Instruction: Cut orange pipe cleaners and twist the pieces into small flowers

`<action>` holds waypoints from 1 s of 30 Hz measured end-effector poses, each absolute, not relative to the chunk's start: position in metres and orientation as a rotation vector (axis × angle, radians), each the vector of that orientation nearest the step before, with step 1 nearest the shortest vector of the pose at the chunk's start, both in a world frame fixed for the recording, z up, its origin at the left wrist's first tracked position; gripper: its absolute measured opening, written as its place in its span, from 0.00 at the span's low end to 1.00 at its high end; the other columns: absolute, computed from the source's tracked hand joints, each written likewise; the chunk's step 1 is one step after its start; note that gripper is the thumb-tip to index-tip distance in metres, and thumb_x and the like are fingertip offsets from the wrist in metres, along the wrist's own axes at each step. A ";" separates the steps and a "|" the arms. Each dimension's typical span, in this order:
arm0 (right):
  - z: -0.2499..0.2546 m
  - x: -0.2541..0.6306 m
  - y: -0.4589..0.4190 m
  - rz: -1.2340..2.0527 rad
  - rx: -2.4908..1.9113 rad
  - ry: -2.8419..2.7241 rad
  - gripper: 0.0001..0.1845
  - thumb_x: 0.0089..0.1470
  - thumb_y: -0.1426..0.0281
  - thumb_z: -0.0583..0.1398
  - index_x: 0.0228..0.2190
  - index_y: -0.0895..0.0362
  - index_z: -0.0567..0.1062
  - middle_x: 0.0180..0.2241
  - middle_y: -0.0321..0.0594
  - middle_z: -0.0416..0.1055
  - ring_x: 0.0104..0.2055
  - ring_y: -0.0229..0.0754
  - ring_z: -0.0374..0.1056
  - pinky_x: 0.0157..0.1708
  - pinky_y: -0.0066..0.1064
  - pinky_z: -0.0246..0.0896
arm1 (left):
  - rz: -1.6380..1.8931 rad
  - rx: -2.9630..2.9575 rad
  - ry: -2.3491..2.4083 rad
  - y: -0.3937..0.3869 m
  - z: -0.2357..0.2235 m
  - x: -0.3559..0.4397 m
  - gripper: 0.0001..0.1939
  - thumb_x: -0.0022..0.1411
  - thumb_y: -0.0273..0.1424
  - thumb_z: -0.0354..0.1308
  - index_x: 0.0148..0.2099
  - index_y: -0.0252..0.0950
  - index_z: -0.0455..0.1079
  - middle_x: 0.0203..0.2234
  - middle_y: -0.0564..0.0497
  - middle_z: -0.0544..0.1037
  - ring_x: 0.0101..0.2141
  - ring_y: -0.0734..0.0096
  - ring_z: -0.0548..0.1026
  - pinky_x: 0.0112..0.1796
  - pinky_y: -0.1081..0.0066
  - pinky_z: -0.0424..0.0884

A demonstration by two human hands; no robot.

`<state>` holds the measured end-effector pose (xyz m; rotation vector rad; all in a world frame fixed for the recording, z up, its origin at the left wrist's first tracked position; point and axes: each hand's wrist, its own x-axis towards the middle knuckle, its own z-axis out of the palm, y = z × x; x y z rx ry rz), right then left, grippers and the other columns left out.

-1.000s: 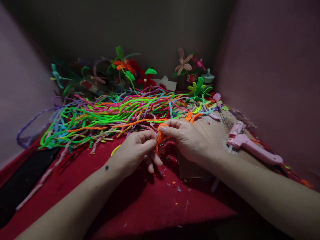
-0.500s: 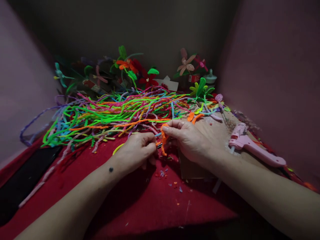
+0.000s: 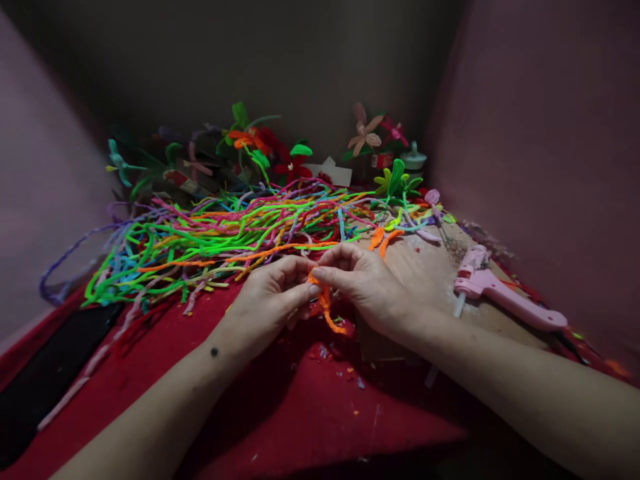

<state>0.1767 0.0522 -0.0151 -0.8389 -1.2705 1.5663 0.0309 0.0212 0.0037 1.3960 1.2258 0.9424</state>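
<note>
Between my two hands is an orange pipe cleaner (image 3: 326, 300), bent into a small loop with a tail hanging toward the red cloth. My left hand (image 3: 277, 287) pinches its left side between thumb and forefinger. From the right, my right hand (image 3: 367, 283) grips the same piece, its fingertips nearly touching those of the left. The fingers hide part of the loop. Just behind the hands spreads a large pile of coloured pipe cleaners (image 3: 225, 230). Two orange bent pieces (image 3: 379, 239) lie on the board beyond my right hand.
A pink glue gun (image 3: 500, 290) rests on a brown board (image 3: 415, 260) at the right. At the left lies a black flat object (image 3: 60, 367). Pipe-cleaner flowers (image 3: 295, 160) stand at the back near a lidded jar (image 3: 414, 159). Small clippings dot the red cloth (image 3: 320, 420).
My left hand has come in closer to the right, its fingertips now on the orange pipe cleaner. The orange tail has swung down and to the right. The view has shifted slightly.
</note>
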 end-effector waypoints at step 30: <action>-0.017 0.173 0.038 0.889 -1.064 -1.892 0.09 0.50 0.74 0.53 0.22 0.59 0.70 0.19 0.35 0.65 0.22 0.33 0.58 0.23 0.27 0.49 | 1.061 1.464 1.468 0.014 0.006 0.036 0.08 0.55 0.32 0.56 0.26 0.36 0.66 0.12 0.60 0.63 0.14 0.82 0.58 0.15 0.80 0.53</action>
